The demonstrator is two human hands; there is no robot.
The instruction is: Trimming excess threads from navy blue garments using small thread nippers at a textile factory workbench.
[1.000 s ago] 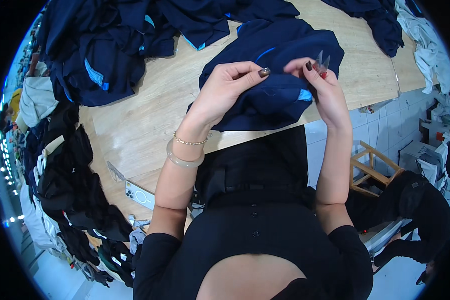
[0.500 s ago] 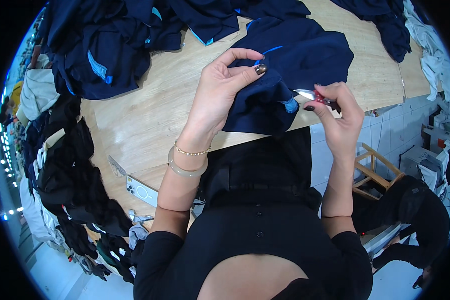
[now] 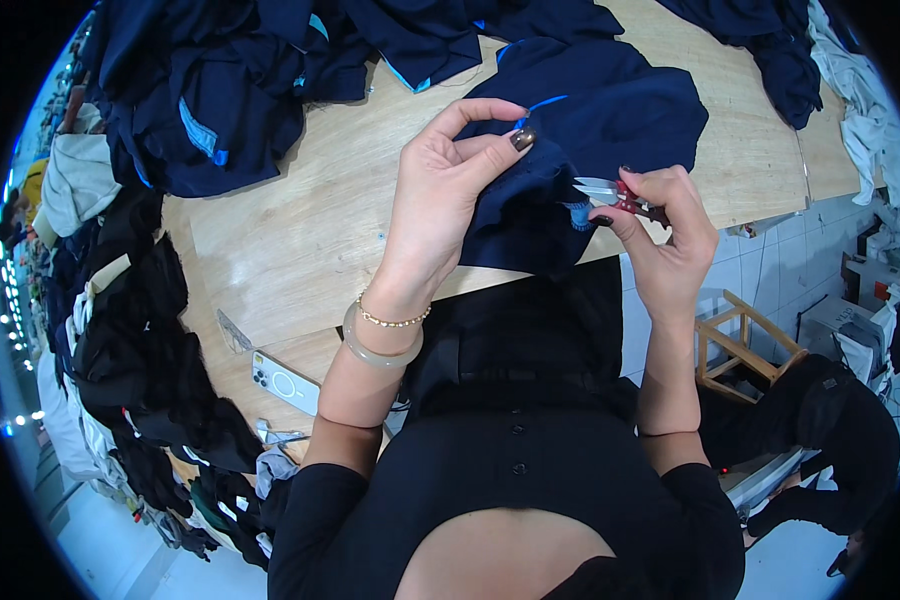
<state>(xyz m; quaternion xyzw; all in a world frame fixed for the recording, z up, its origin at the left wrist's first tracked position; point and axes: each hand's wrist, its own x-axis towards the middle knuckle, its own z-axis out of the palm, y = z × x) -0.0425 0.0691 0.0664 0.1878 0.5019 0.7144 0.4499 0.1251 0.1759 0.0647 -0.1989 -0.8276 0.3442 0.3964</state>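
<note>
A dark navy garment (image 3: 620, 110) with bright blue trim lies over the near edge of the wooden table (image 3: 340, 190). My left hand (image 3: 465, 150) pinches a fold of it between thumb and fingers, lifting it a little. In my right hand (image 3: 660, 220) is a pair of small thread snips (image 3: 602, 192) with a red handle. Its silvery blades point left and stand slightly apart, at the garment's edge beside a light blue trimmed part (image 3: 578, 214). Whether the blades touch the cloth I cannot tell.
More navy garments (image 3: 220, 90) are heaped at the far left. A white phone (image 3: 285, 383) lies on the table by my left forearm. Dark clothes (image 3: 140, 350) hang in a pile at the left. A wooden stool (image 3: 745, 345) and a bending person (image 3: 840, 440) are at the right.
My right hand has moved slightly left with the snips, bringing the blades closer to the cloth, and they now show apart. My left hand keeps its pinch with little movement.
</note>
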